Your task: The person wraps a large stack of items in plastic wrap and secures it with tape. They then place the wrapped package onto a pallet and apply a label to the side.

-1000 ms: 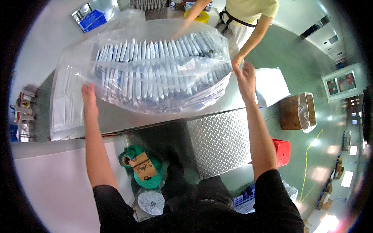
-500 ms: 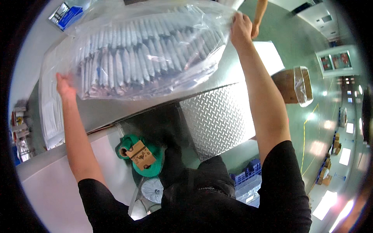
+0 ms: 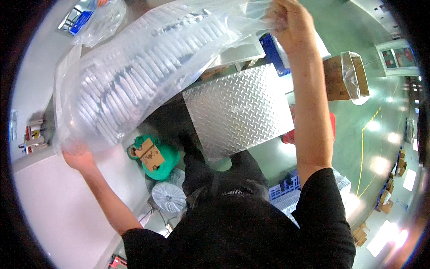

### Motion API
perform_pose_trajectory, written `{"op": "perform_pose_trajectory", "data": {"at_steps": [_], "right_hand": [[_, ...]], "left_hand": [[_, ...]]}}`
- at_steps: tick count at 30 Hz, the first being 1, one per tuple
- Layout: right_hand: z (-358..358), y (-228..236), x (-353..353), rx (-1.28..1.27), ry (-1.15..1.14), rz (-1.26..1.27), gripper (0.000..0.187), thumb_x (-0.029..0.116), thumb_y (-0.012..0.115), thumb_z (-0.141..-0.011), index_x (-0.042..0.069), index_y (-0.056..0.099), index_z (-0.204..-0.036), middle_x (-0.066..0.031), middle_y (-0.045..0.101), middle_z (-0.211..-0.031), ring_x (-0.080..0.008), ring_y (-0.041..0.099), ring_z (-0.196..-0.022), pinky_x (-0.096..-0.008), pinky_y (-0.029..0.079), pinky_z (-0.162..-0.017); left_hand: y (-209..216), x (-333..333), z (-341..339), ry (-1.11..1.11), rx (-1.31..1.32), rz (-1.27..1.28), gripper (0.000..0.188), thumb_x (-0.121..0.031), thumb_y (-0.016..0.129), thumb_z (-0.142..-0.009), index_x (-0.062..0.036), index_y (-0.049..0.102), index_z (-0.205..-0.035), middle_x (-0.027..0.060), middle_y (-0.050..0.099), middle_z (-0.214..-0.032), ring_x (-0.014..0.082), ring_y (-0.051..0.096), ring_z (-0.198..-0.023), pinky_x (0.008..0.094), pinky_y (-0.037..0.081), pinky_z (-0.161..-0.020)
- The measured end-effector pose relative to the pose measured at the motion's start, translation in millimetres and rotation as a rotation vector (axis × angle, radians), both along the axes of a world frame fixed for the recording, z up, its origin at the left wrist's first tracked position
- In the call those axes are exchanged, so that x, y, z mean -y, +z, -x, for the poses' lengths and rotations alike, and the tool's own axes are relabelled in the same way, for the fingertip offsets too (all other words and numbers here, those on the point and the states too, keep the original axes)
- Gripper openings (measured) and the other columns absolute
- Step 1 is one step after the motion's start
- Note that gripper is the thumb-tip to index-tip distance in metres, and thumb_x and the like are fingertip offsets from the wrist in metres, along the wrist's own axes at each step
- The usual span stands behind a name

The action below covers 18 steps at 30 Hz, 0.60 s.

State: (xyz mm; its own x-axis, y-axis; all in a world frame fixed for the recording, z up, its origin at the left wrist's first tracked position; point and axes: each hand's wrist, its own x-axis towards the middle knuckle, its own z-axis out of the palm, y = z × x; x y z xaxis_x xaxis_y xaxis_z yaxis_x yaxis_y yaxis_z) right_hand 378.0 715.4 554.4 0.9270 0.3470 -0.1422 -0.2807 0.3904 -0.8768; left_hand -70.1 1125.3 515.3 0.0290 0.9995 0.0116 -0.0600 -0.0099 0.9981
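Observation:
A large clear plastic bag (image 3: 139,76) hangs between my hands, tilted, its left end lower and nearer me. Rows of flat silvery-white packets (image 3: 154,65) stand close together inside it. My right hand (image 3: 293,22) is closed round gathered plastic at the bag's upper right end. At the lower left corner my left hand (image 3: 79,154) grips the plastic, its fingertips blurred and partly behind the film.
Below the bag is a silver tread-plate surface (image 3: 239,110). A white panel (image 3: 58,201) stands at left. A green roll with cardboard (image 3: 152,157) lies near my legs; a lined cardboard box (image 3: 340,78) stands right. Another plastic bag (image 3: 105,22) is at far left.
The bag has tilted and swung left, its left end coming down toward me with my left hand. My right hand has risen slightly. Another person's arm at upper right no longer shows.

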Motion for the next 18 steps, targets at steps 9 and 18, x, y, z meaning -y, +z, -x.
{"op": "perform_pose_trajectory", "data": {"at_steps": [9,18], "right_hand": [[1.7,2.9,150.6,0.085,0.103,-0.162,0.015,0.002,0.059,-0.095,0.012,0.056,-0.084,0.0078,0.034,-0.058,-0.0037,0.029,-0.046,-0.0225,0.023,-0.046],[16.2,-37.8,193.5,-0.090,-0.141,0.366,0.023,-0.001,0.056,-0.090,0.014,0.044,-0.078,0.0060,0.038,-0.063,-0.0050,0.033,-0.048,-0.0238,0.023,-0.041]], "left_hand": [[-51.3,142.3,142.8,-0.485,0.535,0.235,0.038,-0.031,0.040,-0.099,-0.0062,0.058,-0.121,0.0089,0.061,-0.122,0.0289,0.059,-0.113,0.0476,0.049,-0.096],[-78.4,297.3,45.8,0.221,0.326,0.555,0.021,-0.030,0.049,-0.099,-0.0188,0.055,-0.084,-0.0054,0.053,-0.074,0.0102,0.053,-0.069,0.0315,0.045,-0.066]]}}
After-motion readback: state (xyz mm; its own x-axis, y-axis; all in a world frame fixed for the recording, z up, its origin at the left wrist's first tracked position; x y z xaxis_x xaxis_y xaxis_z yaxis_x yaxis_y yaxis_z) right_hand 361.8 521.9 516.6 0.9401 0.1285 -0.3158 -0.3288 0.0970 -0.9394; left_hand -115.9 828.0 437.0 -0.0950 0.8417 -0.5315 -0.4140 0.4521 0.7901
